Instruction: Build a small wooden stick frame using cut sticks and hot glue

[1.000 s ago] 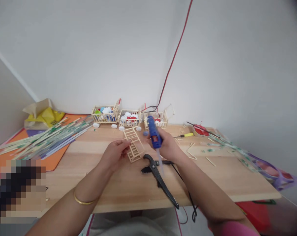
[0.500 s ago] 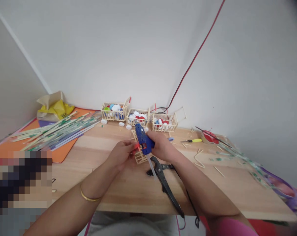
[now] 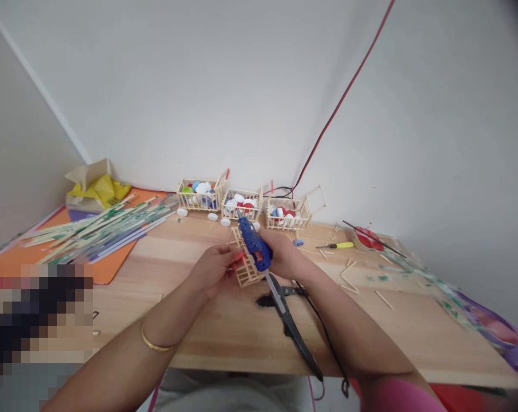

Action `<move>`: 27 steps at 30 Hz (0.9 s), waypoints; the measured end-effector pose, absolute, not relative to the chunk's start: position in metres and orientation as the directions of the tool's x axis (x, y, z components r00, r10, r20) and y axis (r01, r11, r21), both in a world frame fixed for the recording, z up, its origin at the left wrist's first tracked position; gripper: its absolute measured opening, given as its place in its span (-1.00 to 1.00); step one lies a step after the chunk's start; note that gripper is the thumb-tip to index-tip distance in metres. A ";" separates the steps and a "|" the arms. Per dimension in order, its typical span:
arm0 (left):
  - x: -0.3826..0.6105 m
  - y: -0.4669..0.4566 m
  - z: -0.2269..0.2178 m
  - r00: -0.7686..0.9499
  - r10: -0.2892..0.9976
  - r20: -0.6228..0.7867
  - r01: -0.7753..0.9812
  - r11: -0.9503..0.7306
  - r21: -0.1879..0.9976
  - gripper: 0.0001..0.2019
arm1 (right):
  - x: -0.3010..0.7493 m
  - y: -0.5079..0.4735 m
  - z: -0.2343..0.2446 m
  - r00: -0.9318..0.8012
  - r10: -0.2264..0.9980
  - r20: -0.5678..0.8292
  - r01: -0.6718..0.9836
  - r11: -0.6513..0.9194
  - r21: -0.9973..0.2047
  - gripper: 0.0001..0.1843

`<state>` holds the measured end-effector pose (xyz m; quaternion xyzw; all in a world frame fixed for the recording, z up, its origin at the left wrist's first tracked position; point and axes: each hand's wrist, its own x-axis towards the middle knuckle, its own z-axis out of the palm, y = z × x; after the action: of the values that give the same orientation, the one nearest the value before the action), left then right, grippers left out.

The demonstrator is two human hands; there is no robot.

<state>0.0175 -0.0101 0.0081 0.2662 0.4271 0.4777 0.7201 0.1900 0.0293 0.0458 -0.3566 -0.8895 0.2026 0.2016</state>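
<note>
My right hand (image 3: 285,254) is wrapped round a blue hot glue gun (image 3: 254,242), whose nozzle points away from me and whose clear glue stick (image 3: 274,290) sticks out at the back. My left hand (image 3: 214,269) is closed on a small stick-built cart (image 3: 247,277) with a red piece at the fingers. The glue gun lies across the view of the cart and hides part of it. Black-handled cutters (image 3: 290,320) rest on the table just below the glue gun.
Three stick carts filled with bottle caps (image 3: 199,196) stand along the wall. Bundled sticks (image 3: 108,226) lie on an orange sheet (image 3: 113,269) at left. A yellow-handled knife (image 3: 342,245), a tape roll (image 3: 367,238) and loose sticks (image 3: 384,300) lie at right. The glue gun's cord (image 3: 327,337) trails over the front edge.
The glue gun has shifted slightly to the right and its rear end has swung right, so more of the cart shows. My left hand stays almost still on the cart.
</note>
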 end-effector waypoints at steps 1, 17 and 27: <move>0.018 -0.010 0.009 0.176 0.916 -0.361 -0.462 0.401 0.791 -0.67 | 0.190 0.029 0.046 -0.663 0.719 0.211 0.556 0.661 -0.504 -0.90; 0.017 -0.010 0.009 0.182 0.921 -0.344 -0.453 0.389 0.802 -0.68 | 0.187 0.028 0.047 -0.679 0.692 0.245 0.571 0.707 -0.416 -0.92; 0.017 -0.010 0.006 0.174 0.929 -0.328 -0.404 0.371 0.836 -0.66 | 0.193 0.028 0.047 -0.437 0.821 0.367 0.347 0.530 -0.774 -0.85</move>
<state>0.0167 -0.0100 0.0062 0.3014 0.4352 0.4729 0.7043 0.1931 0.0280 0.0470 -0.3705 -0.7879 0.3124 0.3799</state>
